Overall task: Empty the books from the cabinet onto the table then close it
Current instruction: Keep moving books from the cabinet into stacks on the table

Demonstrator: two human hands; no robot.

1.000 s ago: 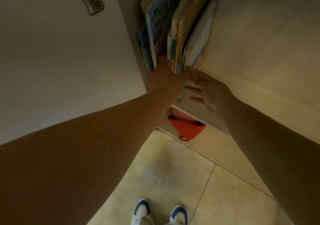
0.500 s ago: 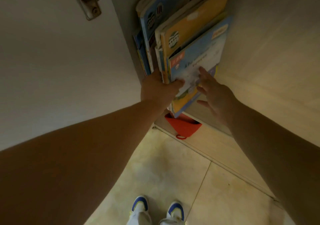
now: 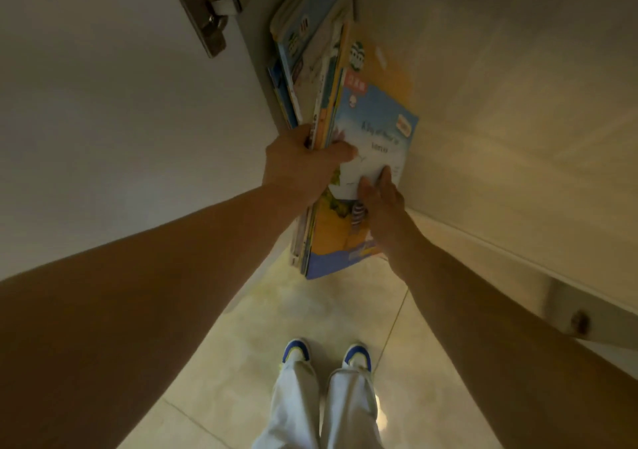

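Stack of thin colourful picture books (image 3: 348, 186) now slid half out of pale wooden cabinet (image 3: 500, 103); left hand (image 3: 297, 169) grips its edge, right hand (image 3: 379, 196) flat against blue cover; carry to table next.

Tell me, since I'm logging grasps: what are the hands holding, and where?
The left hand grips a bundle of books around its near edges; the right hand lies flat on the front blue cover.
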